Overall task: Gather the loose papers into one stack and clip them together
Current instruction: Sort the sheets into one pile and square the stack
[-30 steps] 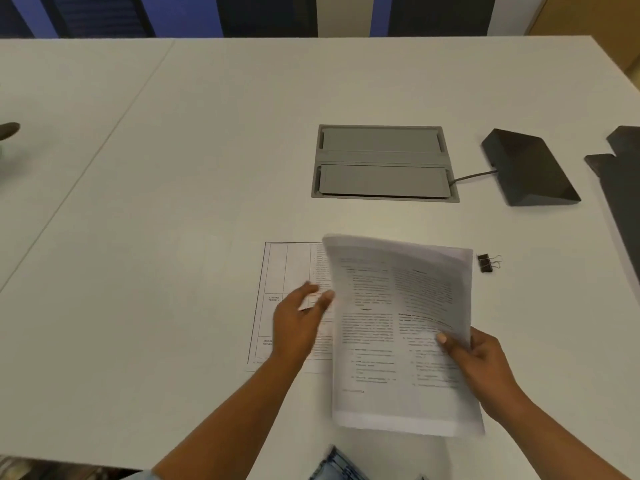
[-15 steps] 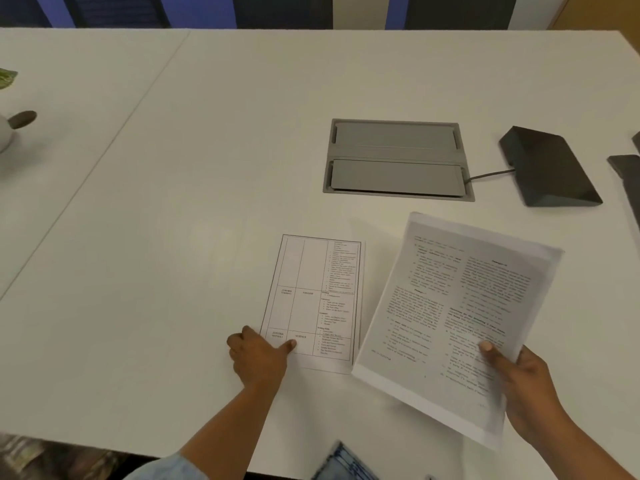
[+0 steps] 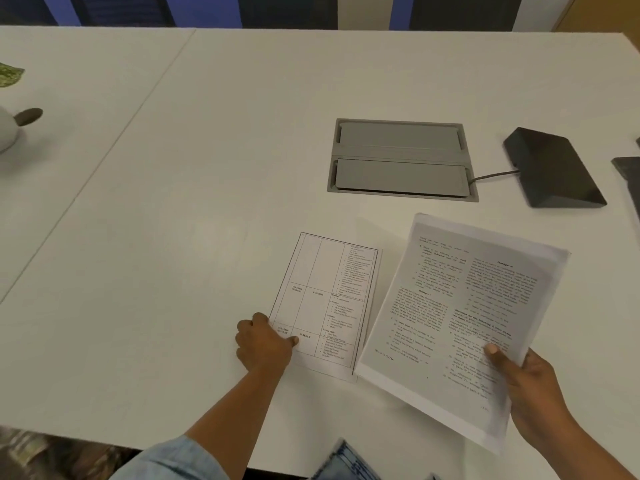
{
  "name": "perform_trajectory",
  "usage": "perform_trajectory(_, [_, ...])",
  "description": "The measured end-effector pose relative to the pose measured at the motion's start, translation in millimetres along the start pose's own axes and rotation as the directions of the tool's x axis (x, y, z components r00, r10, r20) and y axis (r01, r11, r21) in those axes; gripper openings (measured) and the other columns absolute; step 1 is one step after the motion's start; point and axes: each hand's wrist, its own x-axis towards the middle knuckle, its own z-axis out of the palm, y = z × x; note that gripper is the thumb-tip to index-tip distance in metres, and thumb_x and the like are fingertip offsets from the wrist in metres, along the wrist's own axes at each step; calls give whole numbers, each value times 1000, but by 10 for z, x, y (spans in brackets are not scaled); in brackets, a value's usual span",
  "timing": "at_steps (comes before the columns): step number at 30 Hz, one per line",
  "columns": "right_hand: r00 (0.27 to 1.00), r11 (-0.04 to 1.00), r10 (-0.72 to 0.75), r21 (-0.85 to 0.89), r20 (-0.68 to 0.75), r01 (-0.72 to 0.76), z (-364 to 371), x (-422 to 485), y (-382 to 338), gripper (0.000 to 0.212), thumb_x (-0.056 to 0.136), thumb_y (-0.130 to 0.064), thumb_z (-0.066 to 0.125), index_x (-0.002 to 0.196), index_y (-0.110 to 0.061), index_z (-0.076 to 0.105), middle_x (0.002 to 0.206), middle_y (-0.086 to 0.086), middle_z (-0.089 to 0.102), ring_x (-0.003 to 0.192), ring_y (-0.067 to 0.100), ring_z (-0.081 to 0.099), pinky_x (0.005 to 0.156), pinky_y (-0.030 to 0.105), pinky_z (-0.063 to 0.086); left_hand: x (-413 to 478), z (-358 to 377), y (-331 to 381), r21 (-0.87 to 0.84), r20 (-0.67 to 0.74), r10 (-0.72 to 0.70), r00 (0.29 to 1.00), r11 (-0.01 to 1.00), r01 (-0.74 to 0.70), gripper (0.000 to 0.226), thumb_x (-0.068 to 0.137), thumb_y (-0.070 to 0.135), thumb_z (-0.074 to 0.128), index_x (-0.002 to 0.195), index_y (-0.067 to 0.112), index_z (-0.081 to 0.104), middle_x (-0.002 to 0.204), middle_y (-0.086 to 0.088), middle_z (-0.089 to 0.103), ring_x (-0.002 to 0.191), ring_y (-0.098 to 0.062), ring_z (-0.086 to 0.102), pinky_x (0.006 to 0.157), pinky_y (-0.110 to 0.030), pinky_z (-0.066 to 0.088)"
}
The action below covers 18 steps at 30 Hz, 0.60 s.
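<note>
The print on the held sheaf of papers (image 3: pixel 460 317) at lower right of the frame is too blurred to read, and the right hand (image 3: pixel 530 386) gripping it shows only a thumb on top, its fingers hidden behind the sheets. At the far left edge a white rounded object (image 3: pixel 6 133) and a green leaf (image 3: pixel 9 75) are cut off. A dark flat object (image 3: pixel 628 183) is cropped by the right edge, and the sheaf's lower left corner covers part of the table sheet (image 3: pixel 322 303).

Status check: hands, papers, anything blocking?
Right hand grips the paper stack, lifted. Left hand pinches the table sheet, flat on table. No clip in view. Nothing blocking.
</note>
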Motion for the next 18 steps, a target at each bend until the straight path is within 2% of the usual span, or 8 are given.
perform_trajectory(4, [1000,1000,6,0,-27,-6,-17,-22,18,16,89,-12,64,102,-20,67,90,-3,79,100,34,67,94,49,50,33,21,38,-137,66,25,998,990,-16,73,65,23,92,119,3,47,121,-18,58,113,-36,60,93,-45,55])
perform_trajectory(6, [1000,1000,2,-15,-29,-2,-20,-44,17,23,80,-20,68,103,-20,67,92,-4,79,101,34,67,95,50,49,50,18,58,-197,112,34,993,980,-12,68,69,14,89,121,1,46,122,-20,62,114,-39,61,94,-45,54])
perform_trajectory(8, [999,1000,-2,-22,-37,1,-28,-62,26,30,74,-24,70,104,-21,67,98,-1,78,102,34,67,96,52,48,80,39,49,-215,144,44,989,977,-12,68,74,14,85,129,3,46,126,-19,63,118,-39,60,96,-46,52])
perform_trajectory(10, [999,1000,1,-22,-41,-2,-47,-61,39,26,80,-21,69,106,-21,67,109,7,75,105,36,66,98,54,47,115,76,14,-264,147,79,986,964,-38,62,78,20,81,132,5,53,127,-16,65,119,-37,61,98,-46,52])
perform_trajectory(13, [999,1000,6,-28,-42,-7,-100,-46,55,20,90,-12,64,109,-20,66,116,12,70,107,37,65,100,55,46,121,69,-40,-450,121,139,983,890,-71,15,93,21,64,99,8,69,92,-10,71,94,-33,67,81,-37,55])
perform_trajectory(14, [999,1000,7,-28,-41,-8,-113,-45,52,20,91,-11,63,109,-19,66,117,12,70,107,37,65,100,54,46,104,33,-39,-497,98,144,985,864,-77,17,96,20,60,96,7,71,88,-10,70,91,-32,66,82,-38,55])
perform_trajectory(16, [999,1000,9,-29,-42,-10,-121,-57,34,25,89,-13,64,114,-15,64,117,13,70,106,37,65,99,54,46,69,-81,-44,-560,56,143,988,824,-88,25,97,20,58,108,2,71,100,-15,73,99,-33,67,95,-47,54])
perform_trajectory(18, [999,1000,12,-20,-49,-13,-135,-62,26,38,84,-16,66,121,-11,62,118,15,69,107,38,64,99,55,46,16,-234,-50,-636,29,108,994,769,-65,29,97,21,60,118,3,69,110,-14,73,106,-31,67,99,-49,53])
